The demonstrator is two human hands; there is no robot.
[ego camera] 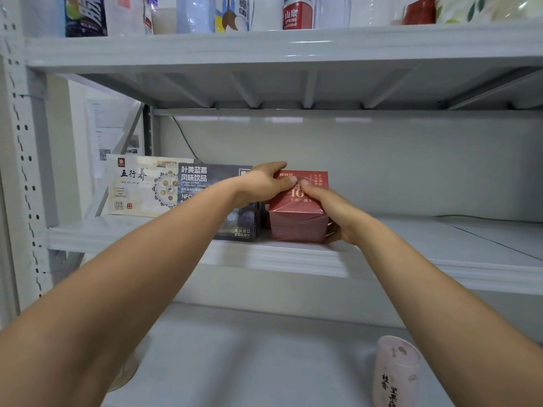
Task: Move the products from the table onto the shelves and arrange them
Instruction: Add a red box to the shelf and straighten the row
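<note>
Head view: we hold the red box point(296, 227) on the shelf point(411, 251), left grip point(264, 186) curled over its top, right grip point(335, 212) clasping its right side, dark box point(199, 179) just left.

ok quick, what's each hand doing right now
Left hand: holding the red box at its top.
Right hand: holding the same box at its right side.

Left hand point(264, 183), right hand point(336, 214) on box point(296, 227)

top bottles point(297, 13) cropped, pink cup point(395, 374) cut btm
</note>
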